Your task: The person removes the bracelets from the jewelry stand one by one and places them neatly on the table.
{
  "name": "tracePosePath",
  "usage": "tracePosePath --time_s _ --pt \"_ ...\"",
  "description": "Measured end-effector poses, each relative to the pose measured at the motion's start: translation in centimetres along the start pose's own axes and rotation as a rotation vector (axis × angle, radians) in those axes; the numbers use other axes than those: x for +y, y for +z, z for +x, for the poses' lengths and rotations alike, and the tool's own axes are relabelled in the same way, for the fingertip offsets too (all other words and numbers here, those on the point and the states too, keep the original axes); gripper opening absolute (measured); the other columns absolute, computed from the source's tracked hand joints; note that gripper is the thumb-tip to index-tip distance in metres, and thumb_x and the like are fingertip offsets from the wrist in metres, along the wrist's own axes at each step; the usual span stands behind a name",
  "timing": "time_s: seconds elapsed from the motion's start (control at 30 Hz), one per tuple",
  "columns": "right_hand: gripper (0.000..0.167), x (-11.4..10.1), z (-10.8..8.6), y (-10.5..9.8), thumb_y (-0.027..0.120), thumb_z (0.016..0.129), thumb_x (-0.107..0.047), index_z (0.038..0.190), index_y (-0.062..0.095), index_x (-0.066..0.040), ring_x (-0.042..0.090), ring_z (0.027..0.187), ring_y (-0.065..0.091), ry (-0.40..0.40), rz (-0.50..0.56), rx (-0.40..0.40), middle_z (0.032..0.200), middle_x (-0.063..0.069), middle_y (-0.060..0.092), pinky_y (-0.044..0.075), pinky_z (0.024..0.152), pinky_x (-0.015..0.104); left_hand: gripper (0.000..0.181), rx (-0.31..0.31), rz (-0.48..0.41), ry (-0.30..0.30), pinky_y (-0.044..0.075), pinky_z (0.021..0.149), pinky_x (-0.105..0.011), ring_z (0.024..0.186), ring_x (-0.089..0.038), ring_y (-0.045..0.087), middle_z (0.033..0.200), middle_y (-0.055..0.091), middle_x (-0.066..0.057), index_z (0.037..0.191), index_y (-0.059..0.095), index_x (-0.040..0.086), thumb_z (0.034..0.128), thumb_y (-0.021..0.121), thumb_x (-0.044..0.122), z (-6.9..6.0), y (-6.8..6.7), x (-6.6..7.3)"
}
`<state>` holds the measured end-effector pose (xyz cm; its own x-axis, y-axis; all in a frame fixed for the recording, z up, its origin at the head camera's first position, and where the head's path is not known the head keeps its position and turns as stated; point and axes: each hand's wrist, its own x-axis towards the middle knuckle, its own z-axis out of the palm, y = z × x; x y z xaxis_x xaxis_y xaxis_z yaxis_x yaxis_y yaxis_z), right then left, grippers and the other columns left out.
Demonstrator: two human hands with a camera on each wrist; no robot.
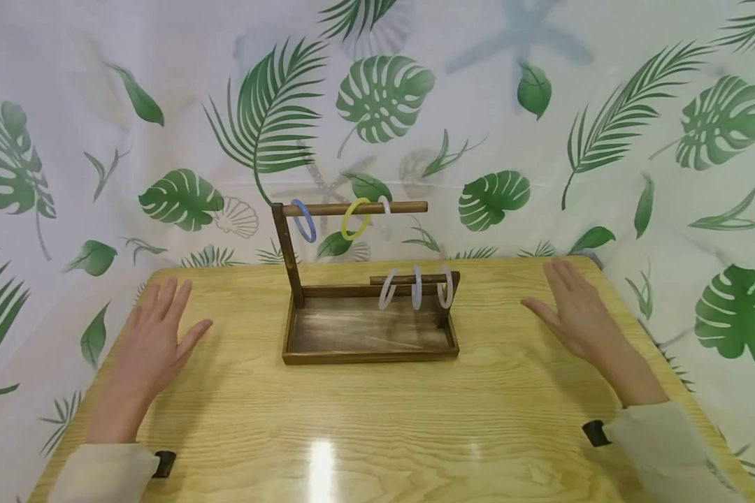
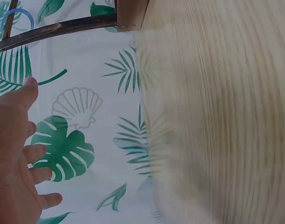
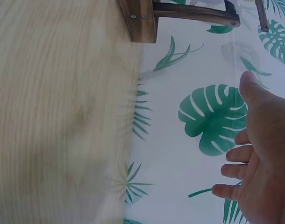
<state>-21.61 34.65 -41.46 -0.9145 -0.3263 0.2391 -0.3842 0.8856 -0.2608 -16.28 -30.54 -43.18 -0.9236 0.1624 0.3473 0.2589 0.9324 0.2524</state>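
Note:
A dark wooden rack (image 1: 292, 258) with a tray base stands at the middle of the table. On its tall upper bar hang a blue ring (image 1: 304, 221), a yellow ring (image 1: 346, 222) and a whitish ring (image 1: 385, 209). Three pale, see-through rings hang from the short lower bar (image 1: 399, 280), among them a bluish one (image 1: 417, 288). My left hand (image 1: 154, 342) hovers left of the rack, fingers spread and holding nothing. Over the table's right side, my right hand (image 1: 575, 314) is likewise extended, apart from the rack, with straight fingers and nothing in it.
The light wood table (image 1: 377, 419) has its far edge just behind the rack. A white cloth (image 1: 415, 154) printed with green leaves hangs behind and along both sides. Black straps (image 1: 596, 433) show at the sleeves.

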Motion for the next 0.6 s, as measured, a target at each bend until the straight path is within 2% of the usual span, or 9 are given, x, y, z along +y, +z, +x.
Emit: tracePosePath --time_s 0.27,0.43,0.6 --pt "0.077 -1.9 0.9 0.2 0.056 0.108 -0.040 0.157 0.028 0.012 0.055 0.144 0.028 -0.021 0.057 0.063 0.158 0.037 0.030 0.025 0.115 0.068 0.072 0.058 -0.166 -0.040 0.024 0.108 -0.078 0.148 -0.053 0.025 0.161 0.030 -0.031 0.160 0.031 -0.002 0.1073 0.057 0.041 1.5 1.1 1.6" --pt "0.072 -3.5 1.7 0.3 0.055 0.109 -0.040 0.156 0.033 0.010 0.054 0.143 0.033 -0.024 0.100 0.073 0.156 0.035 0.036 0.027 0.114 0.068 0.070 0.062 -0.263 -0.063 0.028 0.112 -0.072 0.146 -0.051 0.030 0.160 0.034 -0.029 0.160 0.032 -0.001 0.1077 0.057 0.038 2.4 1.4 2.8" --pt "0.069 -5.3 2.7 0.1 0.053 0.109 -0.042 0.155 0.037 0.007 0.051 0.144 0.033 -0.011 0.142 0.057 0.156 0.031 0.039 0.028 0.115 0.067 0.067 0.048 -0.302 -0.087 0.030 0.113 -0.068 0.144 -0.050 0.034 0.158 0.038 -0.028 0.159 0.034 0.000 0.1081 0.057 0.037 2.9 1.7 3.8"
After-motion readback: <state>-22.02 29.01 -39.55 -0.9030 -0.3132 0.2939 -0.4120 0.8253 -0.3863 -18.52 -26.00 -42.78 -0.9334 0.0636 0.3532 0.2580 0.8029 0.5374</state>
